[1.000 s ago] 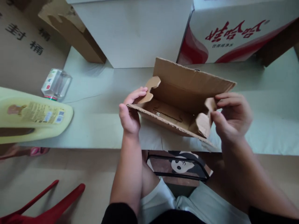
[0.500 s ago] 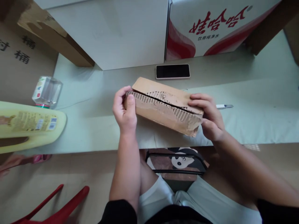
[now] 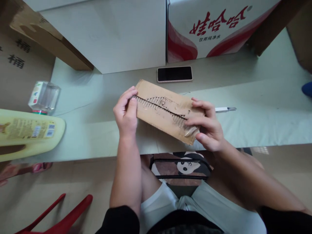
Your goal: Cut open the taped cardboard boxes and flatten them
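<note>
A small brown cardboard box [image 3: 156,120] is held tilted over the table, its top flaps lying nearly level along a seam with torn, ridged edges. My left hand [image 3: 126,112] grips its left end, thumb on the near side and fingers over the far side. Across the right end lies my right hand [image 3: 208,125], its fingers on the far flap and seam and its thumb at the near right corner. Beyond the box lies a dark-screened phone [image 3: 175,74]. To the right of my right hand is a white utility knife [image 3: 225,109], partly hidden by that hand.
A large white box [image 3: 109,35] and a white-and-red carton [image 3: 207,35] stand at the back. At the left lie a clear bottle [image 3: 46,97] and a yellow jug [image 3: 34,133]. A red chair or stool [image 3: 65,214] stands on the floor, lower left.
The box's flaps have come down, and the dark gap between them has narrowed to a thin line. My right hand's fingers have shifted onto the seam. The view has moved slightly right.
</note>
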Demonstrator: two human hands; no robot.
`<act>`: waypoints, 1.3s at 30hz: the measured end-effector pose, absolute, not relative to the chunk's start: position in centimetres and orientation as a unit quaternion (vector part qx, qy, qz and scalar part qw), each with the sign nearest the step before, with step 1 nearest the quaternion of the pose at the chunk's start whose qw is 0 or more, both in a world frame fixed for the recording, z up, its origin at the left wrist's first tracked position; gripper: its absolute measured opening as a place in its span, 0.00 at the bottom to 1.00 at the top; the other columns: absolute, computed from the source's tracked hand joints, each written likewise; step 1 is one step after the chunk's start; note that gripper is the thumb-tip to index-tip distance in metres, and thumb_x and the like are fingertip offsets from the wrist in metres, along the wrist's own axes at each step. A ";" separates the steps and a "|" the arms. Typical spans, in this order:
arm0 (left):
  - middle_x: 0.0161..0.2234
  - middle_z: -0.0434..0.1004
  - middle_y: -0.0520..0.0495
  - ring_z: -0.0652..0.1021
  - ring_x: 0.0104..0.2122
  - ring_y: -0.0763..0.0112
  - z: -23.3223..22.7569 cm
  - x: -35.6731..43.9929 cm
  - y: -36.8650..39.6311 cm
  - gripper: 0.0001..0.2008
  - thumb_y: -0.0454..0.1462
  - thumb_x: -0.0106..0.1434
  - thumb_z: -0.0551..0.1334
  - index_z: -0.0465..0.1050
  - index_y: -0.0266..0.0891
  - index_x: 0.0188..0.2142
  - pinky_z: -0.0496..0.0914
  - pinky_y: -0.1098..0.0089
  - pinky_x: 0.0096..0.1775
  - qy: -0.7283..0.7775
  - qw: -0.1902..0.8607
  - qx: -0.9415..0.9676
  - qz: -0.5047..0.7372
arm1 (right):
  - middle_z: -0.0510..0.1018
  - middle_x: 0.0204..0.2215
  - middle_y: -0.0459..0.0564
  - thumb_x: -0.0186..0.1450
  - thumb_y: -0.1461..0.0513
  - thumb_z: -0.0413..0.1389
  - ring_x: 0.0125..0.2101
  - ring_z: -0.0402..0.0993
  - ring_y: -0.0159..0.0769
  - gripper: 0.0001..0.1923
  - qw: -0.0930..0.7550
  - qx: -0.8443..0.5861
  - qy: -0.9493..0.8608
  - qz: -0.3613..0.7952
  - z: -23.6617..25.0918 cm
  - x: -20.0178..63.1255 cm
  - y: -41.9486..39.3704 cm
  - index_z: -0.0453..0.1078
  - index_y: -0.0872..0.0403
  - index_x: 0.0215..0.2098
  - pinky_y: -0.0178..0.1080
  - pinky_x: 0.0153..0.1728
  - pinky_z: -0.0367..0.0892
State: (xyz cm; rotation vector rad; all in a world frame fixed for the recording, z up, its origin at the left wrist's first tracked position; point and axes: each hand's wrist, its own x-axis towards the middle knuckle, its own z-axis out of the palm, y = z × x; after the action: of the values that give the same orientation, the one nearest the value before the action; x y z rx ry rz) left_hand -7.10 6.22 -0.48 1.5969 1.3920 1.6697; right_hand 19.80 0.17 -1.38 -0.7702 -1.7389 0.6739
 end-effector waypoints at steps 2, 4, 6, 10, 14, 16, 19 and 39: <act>0.50 0.85 0.46 0.82 0.54 0.63 -0.6 -7.1 6.3 0.11 0.34 0.65 0.63 0.84 0.42 0.43 0.73 0.59 0.61 0.502 0.226 0.572 0.608 | 0.67 0.58 0.48 0.65 0.50 0.58 0.64 0.63 0.52 0.13 0.522 -0.321 -0.731 0.301 -1.2 20.1 -0.2 0.82 0.40 0.42 0.59 0.72 0.54; 0.49 0.85 0.47 0.82 0.53 0.62 -0.6 -7.1 6.3 0.11 0.34 0.65 0.63 0.84 0.42 0.42 0.73 0.58 0.61 0.503 0.232 0.565 0.611 | 0.67 0.58 0.47 0.66 0.49 0.57 0.63 0.65 0.51 0.13 0.515 -0.319 -0.729 0.320 -1.0 20.3 -0.3 0.83 0.39 0.38 0.59 0.72 0.54; 0.49 0.86 0.47 0.82 0.53 0.62 -0.6 -7.0 6.3 0.11 0.34 0.65 0.63 0.84 0.42 0.42 0.73 0.58 0.62 0.505 0.235 0.560 0.613 | 0.68 0.58 0.46 0.67 0.49 0.56 0.63 0.65 0.50 0.13 0.515 -0.311 -0.724 0.337 -1.0 20.6 -0.3 0.84 0.38 0.36 0.58 0.73 0.54; 0.49 0.85 0.47 0.82 0.54 0.61 -0.6 -6.9 6.2 0.11 0.35 0.65 0.63 0.84 0.43 0.43 0.72 0.55 0.63 0.506 0.242 0.561 0.609 | 0.69 0.57 0.46 0.67 0.49 0.56 0.62 0.66 0.48 0.13 0.514 -0.302 -0.720 0.356 -1.1 20.9 -0.1 0.84 0.35 0.37 0.57 0.73 0.53; 0.50 0.84 0.47 0.81 0.55 0.59 -0.7 -7.2 6.1 0.11 0.37 0.66 0.62 0.83 0.43 0.44 0.71 0.55 0.64 0.512 0.241 0.563 0.602 | 0.69 0.57 0.47 0.66 0.45 0.56 0.61 0.66 0.50 0.15 0.502 -0.305 -0.719 0.371 -1.1 21.0 -0.1 0.85 0.36 0.35 0.60 0.72 0.54; 0.51 0.84 0.46 0.81 0.56 0.59 -0.9 -7.3 6.0 0.11 0.38 0.66 0.63 0.83 0.42 0.44 0.71 0.55 0.64 0.518 0.240 0.559 0.601 | 0.69 0.56 0.47 0.66 0.46 0.56 0.61 0.67 0.49 0.14 0.505 -0.300 -0.718 0.373 -1.0 21.0 0.0 0.84 0.35 0.36 0.59 0.72 0.55; 0.51 0.84 0.45 0.81 0.55 0.58 -1.0 -7.3 6.1 0.11 0.40 0.66 0.63 0.83 0.42 0.44 0.71 0.55 0.64 0.515 0.243 0.555 0.606 | 0.70 0.53 0.48 0.66 0.50 0.59 0.58 0.68 0.46 0.09 0.513 -0.290 -0.719 0.369 -0.9 21.0 0.0 0.84 0.35 0.36 0.56 0.69 0.60; 0.48 0.85 0.47 0.82 0.54 0.57 -1.0 -7.2 6.1 0.11 0.40 0.65 0.64 0.83 0.43 0.43 0.72 0.53 0.63 0.516 0.241 0.550 0.611 | 0.73 0.44 0.49 0.63 0.58 0.65 0.52 0.73 0.41 0.01 0.515 -0.325 -0.706 0.361 0.2 20.9 -0.2 0.81 0.43 0.33 0.56 0.69 0.62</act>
State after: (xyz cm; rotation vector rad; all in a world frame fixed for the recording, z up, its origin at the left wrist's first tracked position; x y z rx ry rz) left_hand -7.23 6.09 -0.99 1.5048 1.4110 1.6726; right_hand 20.89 -0.15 0.19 -0.7809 -1.6959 0.8683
